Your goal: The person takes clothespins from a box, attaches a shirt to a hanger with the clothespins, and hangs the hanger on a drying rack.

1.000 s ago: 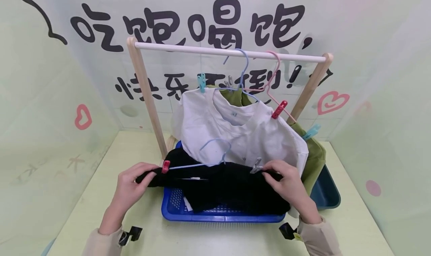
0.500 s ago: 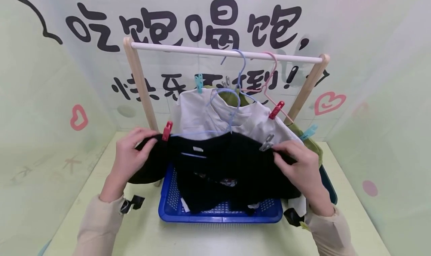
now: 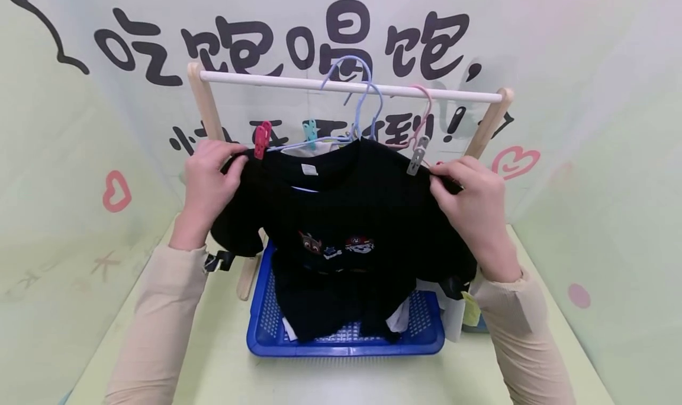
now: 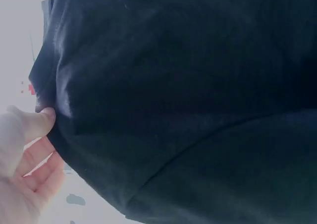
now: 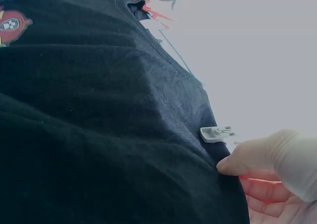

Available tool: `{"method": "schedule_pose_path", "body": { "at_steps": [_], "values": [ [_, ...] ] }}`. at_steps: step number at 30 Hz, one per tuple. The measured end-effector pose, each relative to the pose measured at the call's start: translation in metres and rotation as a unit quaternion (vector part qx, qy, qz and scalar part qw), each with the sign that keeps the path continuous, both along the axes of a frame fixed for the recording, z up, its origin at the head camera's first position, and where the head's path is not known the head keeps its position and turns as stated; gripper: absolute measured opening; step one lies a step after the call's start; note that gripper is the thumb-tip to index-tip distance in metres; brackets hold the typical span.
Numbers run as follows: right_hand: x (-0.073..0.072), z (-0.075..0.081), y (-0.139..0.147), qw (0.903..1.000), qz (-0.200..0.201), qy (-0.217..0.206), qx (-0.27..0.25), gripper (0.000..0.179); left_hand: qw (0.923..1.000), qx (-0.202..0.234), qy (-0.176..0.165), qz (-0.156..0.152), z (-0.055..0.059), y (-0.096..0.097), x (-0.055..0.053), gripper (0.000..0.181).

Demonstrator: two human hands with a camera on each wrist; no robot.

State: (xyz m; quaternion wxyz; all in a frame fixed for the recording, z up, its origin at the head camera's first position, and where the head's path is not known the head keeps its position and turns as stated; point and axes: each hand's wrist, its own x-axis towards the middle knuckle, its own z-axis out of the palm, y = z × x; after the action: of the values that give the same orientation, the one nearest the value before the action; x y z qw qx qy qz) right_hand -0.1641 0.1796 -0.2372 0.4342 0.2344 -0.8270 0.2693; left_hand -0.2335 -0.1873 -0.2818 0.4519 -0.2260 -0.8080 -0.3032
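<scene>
A black T-shirt (image 3: 383,215) with cartoon prints hangs spread between both hands on a blue hanger (image 3: 358,118). My left hand (image 3: 209,177) pinches its shoulder beside a red clothespin (image 3: 261,140); the left wrist view shows the thumb on the black cloth. At the other shoulder my right hand (image 3: 474,206) pinches the fabric near a grey clothespin (image 3: 417,156), which also appears in the right wrist view. The hanger's hook stands at the height of the white rod (image 3: 288,82); whether it touches the rod I cannot tell.
The wooden-post rack bears another blue hanger and a pink hanger (image 3: 426,112) with clothes, mostly hidden behind the black T-shirt. Below stands a blue basket (image 3: 346,350) with dark and white cloth inside. A teal clothespin (image 3: 309,134) shows behind the collar.
Both hands have lifted the black T-shirt and its hanger up from above the basket to rod height. The shirt front has unfolded, showing its prints, and now covers the white shirt behind.
</scene>
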Motion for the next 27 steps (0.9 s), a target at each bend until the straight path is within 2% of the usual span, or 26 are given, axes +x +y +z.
{"method": "schedule_pose_path", "body": {
  "at_steps": [3, 7, 11, 19, 27],
  "values": [
    [-0.006, 0.004, -0.004, 1.0, -0.007, 0.004, -0.002, 0.008, 0.9989, -0.026, 0.005, 0.038, 0.003, 0.001, -0.002, 0.009],
    [-0.013, 0.01, -0.008, 0.9998, -0.017, -0.002, 0.01, 0.006, 0.9943, -0.047, -0.013, 0.095, 0.007, 0.003, -0.004, 0.011],
    [-0.017, 0.012, -0.012, 0.9991, -0.023, -0.015, 0.032, 0.008, 0.9894, -0.066, -0.029, 0.127, 0.008, 0.003, -0.004, 0.013],
    [-0.014, 0.007, -0.017, 0.9975, -0.019, -0.012, 0.067, 0.007, 0.9906, -0.075, -0.014, 0.114, -0.002, -0.004, -0.002, 0.01],
    [-0.01, -0.002, -0.022, 0.9878, -0.012, 0.047, 0.148, 0.006, 0.9887, -0.103, -0.023, 0.107, -0.015, -0.013, -0.002, 0.01]
  ]
}}
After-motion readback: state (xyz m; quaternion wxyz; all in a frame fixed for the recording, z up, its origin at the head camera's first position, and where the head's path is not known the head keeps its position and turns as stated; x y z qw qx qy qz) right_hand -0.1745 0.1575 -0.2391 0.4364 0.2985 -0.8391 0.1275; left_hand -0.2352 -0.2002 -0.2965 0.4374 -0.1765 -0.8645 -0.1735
